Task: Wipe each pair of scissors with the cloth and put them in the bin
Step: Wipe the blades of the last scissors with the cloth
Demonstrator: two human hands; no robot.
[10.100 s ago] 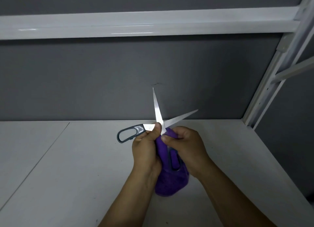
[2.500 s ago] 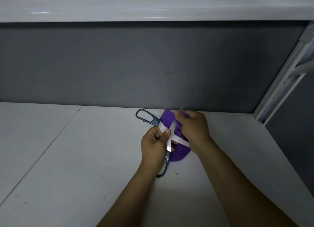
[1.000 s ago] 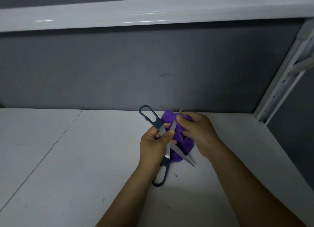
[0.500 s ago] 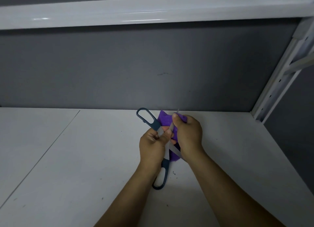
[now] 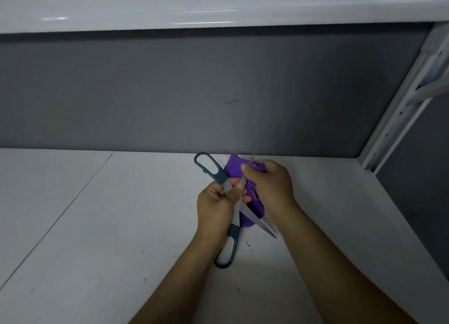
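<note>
scissors [image 5: 252, 217] open, L hand [image 5: 216, 202] | cloth [image 5: 257, 206] w/ R hand [image 5: 269, 185] | shelf [image 5: 218, 10] above

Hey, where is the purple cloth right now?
Head view, right of centre near the grey back wall: the purple cloth is bunched in the right hand, against the open scissors that the left hand grips.
</note>
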